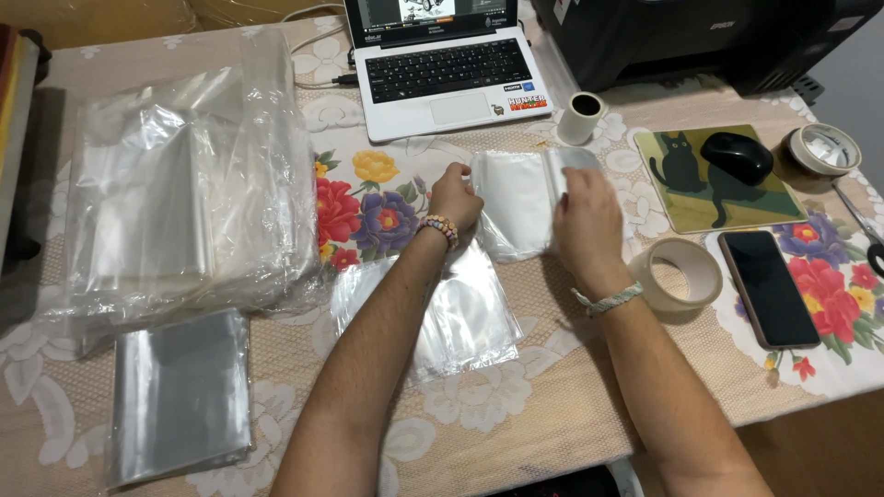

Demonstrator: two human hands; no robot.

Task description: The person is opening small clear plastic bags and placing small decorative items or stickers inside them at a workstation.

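Flat clear bag (pixel 465 317) lies nearest, under forearms. Small clear plastic bag (pixel 518 202) held on tabletop (pixel 552 414) below laptop (pixel 442 64): left hand (pixel 454 196) pinched on left edge, right hand (pixel 585 216) closed over folded right edge. Judged light, limp, slippery; best gripped at edges, not mid-sheet.

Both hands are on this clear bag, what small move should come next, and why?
Probably press the right hand leftward to flatten the folded flap, since the left hand pins the bag at its left edge and the flap near the right edge looks only half creased.
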